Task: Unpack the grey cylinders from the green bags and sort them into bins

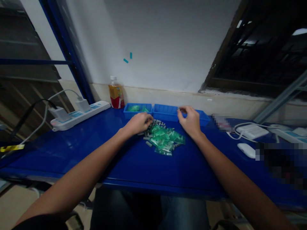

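A heap of small green transparent bags and little grey metal parts (164, 137) lies on the blue table (96, 150). My left hand (139, 123) rests at the heap's left edge, fingers curled over the grey parts. My right hand (189, 119) hovers just right of the heap, over a blue tray (168, 112), and pinches a tiny grey part between thumb and fingertips. A second blue tray (137, 108), to the left, holds green bags.
A drink bottle (116, 94) stands against the wall behind the trays. A white power strip (79, 115) with plugs and cables lies at left. White chargers, a cable and a white oval device (247, 150) lie at right. The wall is close behind.
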Available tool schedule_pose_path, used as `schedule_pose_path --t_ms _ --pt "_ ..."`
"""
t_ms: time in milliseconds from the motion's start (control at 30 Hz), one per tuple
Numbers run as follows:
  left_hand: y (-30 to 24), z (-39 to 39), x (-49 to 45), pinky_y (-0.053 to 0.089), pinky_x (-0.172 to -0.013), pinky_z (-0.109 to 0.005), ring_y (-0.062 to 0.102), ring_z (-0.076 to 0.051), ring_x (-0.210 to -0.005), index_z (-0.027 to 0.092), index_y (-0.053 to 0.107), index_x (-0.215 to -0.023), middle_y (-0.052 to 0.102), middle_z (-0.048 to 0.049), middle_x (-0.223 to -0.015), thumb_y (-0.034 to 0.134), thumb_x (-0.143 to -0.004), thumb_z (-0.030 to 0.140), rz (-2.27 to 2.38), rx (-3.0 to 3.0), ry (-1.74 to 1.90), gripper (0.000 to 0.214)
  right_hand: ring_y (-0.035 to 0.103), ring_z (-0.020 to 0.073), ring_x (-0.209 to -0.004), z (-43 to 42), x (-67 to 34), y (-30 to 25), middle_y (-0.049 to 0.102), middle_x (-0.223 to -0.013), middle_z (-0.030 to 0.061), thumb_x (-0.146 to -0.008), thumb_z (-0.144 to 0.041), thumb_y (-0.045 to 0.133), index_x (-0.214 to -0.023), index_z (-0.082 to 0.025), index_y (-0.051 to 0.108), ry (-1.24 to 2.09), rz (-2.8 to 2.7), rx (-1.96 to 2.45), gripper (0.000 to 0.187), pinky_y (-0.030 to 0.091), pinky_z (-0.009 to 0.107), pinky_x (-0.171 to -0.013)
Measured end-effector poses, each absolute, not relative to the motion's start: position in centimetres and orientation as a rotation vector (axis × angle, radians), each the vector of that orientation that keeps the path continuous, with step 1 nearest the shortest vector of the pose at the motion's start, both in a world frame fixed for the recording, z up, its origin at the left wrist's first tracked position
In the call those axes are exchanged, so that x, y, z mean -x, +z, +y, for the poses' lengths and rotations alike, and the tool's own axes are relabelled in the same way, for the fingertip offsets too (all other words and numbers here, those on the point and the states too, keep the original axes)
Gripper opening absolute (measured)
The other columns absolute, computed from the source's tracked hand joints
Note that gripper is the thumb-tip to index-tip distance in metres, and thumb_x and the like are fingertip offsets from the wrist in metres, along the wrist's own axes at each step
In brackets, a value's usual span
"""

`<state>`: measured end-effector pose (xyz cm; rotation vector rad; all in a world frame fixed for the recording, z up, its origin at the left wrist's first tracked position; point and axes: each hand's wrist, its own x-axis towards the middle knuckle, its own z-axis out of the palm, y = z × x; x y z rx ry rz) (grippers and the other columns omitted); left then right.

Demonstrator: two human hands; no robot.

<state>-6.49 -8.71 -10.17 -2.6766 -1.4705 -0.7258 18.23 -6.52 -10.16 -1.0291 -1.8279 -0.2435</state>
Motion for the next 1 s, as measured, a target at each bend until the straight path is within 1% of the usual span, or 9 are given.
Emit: schedule_pose_path --t_ms 100,267,433,500,567,667,800,900,1000 --pt "-10.7 -8.4 7.0 0.042 -0.069 -0.028 0.060 -0.020 -0.077 0.020 0.069 -0.090 0.067 -0.0076 -0.088 0.052 -0.080 0.027 -1.538 2.682 -0.575 0.021 0.059 0.0229 -0.078 -4.4 -21.4 -10.9 0.066 -0.081 0.0095 -0.080 -0.024 0.051 -0.087 -0.015 0.062 -0.304 -1.734 1.301 0.016 0.043 0.035 -0.075" --pt "-11.2 -8.6 6.6 0.040 -0.063 -0.027 0.059 -0.019 -0.071 0.019 0.067 -0.075 0.065 -0.0068 -0.078 0.053 -0.078 0.027 -1.593 2.637 -0.621 0.016 0.056 0.0268 -0.086 -3.2 -22.6 -12.2 0.069 -0.082 0.0087 -0.081 -0.027 0.049 -0.083 -0.018 0.065 -0.335 -1.750 1.553 0.018 0.036 0.042 -0.078" --pt "-11.0 -8.6 6.1 0.041 -0.066 -0.028 0.058 -0.020 -0.075 0.015 0.062 -0.083 0.065 -0.0083 -0.082 0.044 -0.087 0.032 -1.637 2.587 -0.826 0.025 0.049 0.0326 -0.104 -5.3 -20.3 -12.0 0.068 -0.093 0.0147 -0.084 -0.034 0.047 -0.096 -0.015 0.063 -0.490 -1.804 1.485 0.027 0.025 0.050 -0.088" --pt "-10.7 -8.7 5.6 0.041 -0.064 -0.027 0.056 -0.017 -0.069 0.014 0.060 -0.081 0.062 -0.0058 -0.075 0.042 -0.088 0.038 -1.705 2.608 -1.069 0.031 0.048 0.0322 -0.105 -7.0 -18.5 -11.5 0.066 -0.099 0.0148 -0.084 -0.037 0.050 -0.102 -0.016 0.061 -0.494 -1.875 1.336 0.030 0.025 0.049 -0.088" --pt "-10.4 -9.0 5.0 0.038 -0.059 -0.025 0.051 -0.014 -0.062 0.014 0.057 -0.077 0.057 -0.0018 -0.066 0.044 -0.087 0.042 -1.738 2.691 -1.386 0.033 0.052 0.0291 -0.100 -8.9 -16.4 -10.9 0.067 -0.097 0.0120 -0.084 -0.039 0.052 -0.107 -0.018 0.057 -0.424 -1.964 1.182 0.032 0.026 0.045 -0.087" --pt "-9.9 -9.7 4.0 0.033 -0.053 -0.023 0.043 -0.010 -0.054 0.014 0.053 -0.071 0.048 0.0022 -0.059 0.047 -0.085 0.043 -1.716 2.827 -1.709 0.032 0.054 0.0257 -0.094 -11.1 -13.8 -10.5 0.068 -0.093 0.0081 -0.085 -0.037 0.051 -0.101 -0.020 0.058 -0.377 -2.043 1.042 0.024 0.026 0.042 -0.085" --pt "-9.7 -10.2 3.5 0.028 -0.050 -0.022 0.036 -0.008 -0.051 0.015 0.051 -0.067 0.042 0.0037 -0.057 0.052 -0.083 0.041 -1.759 2.890 -1.885 0.031 0.055 0.0238 -0.090 -11.9 -12.7 -10.4 0.068 -0.089 0.0057 -0.087 -0.033 0.049 -0.088 -0.020 0.058 -0.404 -2.047 1.037 0.015 0.025 0.040 -0.083" --pt "-10.0 -10.1 3.5 0.027 -0.049 -0.022 0.035 -0.008 -0.050 0.015 0.049 -0.065 0.041 0.0039 -0.056 0.053 -0.082 0.046 -1.789 2.914 -1.941 0.036 0.055 0.0231 -0.088 -11.9 -12.9 -10.5 0.067 -0.087 0.0052 -0.086 -0.032 0.049 -0.087 -0.020 0.059 -0.416 -2.043 1.044 0.016 0.026 0.038 -0.081" --pt "-10.4 -10.0 3.5 0.029 -0.050 -0.022 0.037 -0.008 -0.052 0.015 0.051 -0.069 0.044 0.0032 -0.058 0.053 -0.080 0.052 -1.794 2.945 -1.941 0.038 0.055 0.0232 -0.086 -11.9 -12.9 -10.6 0.067 -0.083 0.0054 -0.085 -0.030 0.048 -0.085 -0.019 0.060 -0.417 -2.057 1.034 0.016 0.027 0.038 -0.080"
